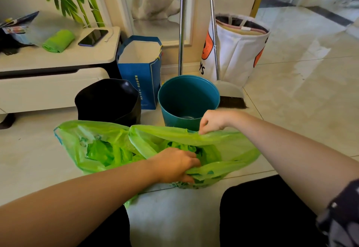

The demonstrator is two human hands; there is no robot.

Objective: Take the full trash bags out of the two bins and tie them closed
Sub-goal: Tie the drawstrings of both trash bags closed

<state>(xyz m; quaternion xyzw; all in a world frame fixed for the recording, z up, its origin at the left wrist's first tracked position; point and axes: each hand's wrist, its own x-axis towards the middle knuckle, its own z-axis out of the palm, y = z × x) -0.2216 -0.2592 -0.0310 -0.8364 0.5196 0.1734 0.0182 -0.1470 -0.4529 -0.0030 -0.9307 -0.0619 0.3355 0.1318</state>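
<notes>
So both green trash bags are out on the floor tiles now, sitting side by side in front of the teal bin (pixel 187 99) and the black bin (pixel 108 101). The teal one looks bare inside, can't really see into the black one. Neither bag is tied yet from what I can see.

The right bag (pixel 229 149) is the one being worked on. What I'd worry about: that plastic looks thin and the mouth is gaping wide, so if the two sides get yanked together unevenly the crumpled stuff inside could spill onto the floor, or the rim could stretch and tear where it's being pinched. Also the left bag (pixel 91 145) is just slumped there open with nobody holding it, touching the other one, so tugging the right bag around could tip it.

Hands: the left hand (pixel 174 165) is reaching in low across the near edge, fingers curled and clamped on a bunch of the near rim. The right hand (pixel 211 120) is up over the far side, wrist bent down, fingertips pinching the far rim and lifting it a bit. Both arms stretched forward, person seems to be crouching or sitting over it
</notes>
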